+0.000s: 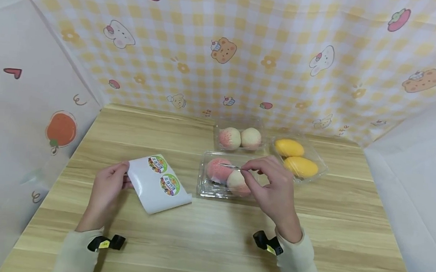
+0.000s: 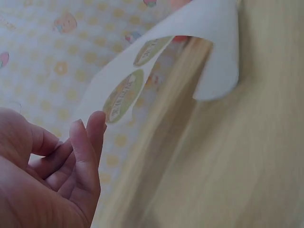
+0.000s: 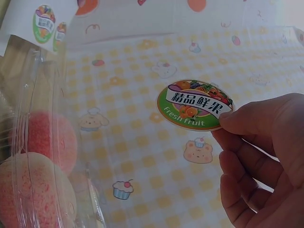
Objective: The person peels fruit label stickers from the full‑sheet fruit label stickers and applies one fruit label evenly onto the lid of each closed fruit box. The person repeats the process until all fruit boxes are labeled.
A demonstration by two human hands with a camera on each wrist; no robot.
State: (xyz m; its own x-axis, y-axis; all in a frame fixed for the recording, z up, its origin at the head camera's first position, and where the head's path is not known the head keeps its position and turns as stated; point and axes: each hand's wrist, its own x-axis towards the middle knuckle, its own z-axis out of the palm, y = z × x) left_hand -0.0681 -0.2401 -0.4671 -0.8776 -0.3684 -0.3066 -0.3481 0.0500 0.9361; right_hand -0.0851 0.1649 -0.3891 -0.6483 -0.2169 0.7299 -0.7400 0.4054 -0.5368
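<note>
At the left, my left hand (image 1: 105, 187) pinches the edge of a white sticker sheet (image 1: 140, 189) between thumb and fingers. Two oval fruit stickers (image 1: 157, 164) show on the sheet, whose far end bends over in the left wrist view. My right hand (image 1: 273, 187) pinches a single oval "Fresh fruit" sticker (image 3: 192, 107) by its edge, printed side showing in the right wrist view. In the head view this sticker appears nearly edge-on above a clear plastic box (image 1: 201, 179). Inside that box are a pink peach (image 1: 218, 171) and a paler peach (image 1: 238, 183).
Behind, a second clear box (image 1: 216, 131) contains two pale peaches (image 1: 251, 137). To its right, another clear box (image 1: 321, 163) holds two yellow mango-like fruits (image 1: 301, 166). A checked cloth (image 1: 193, 57) hangs at the back edge of the wooden table (image 1: 194, 245).
</note>
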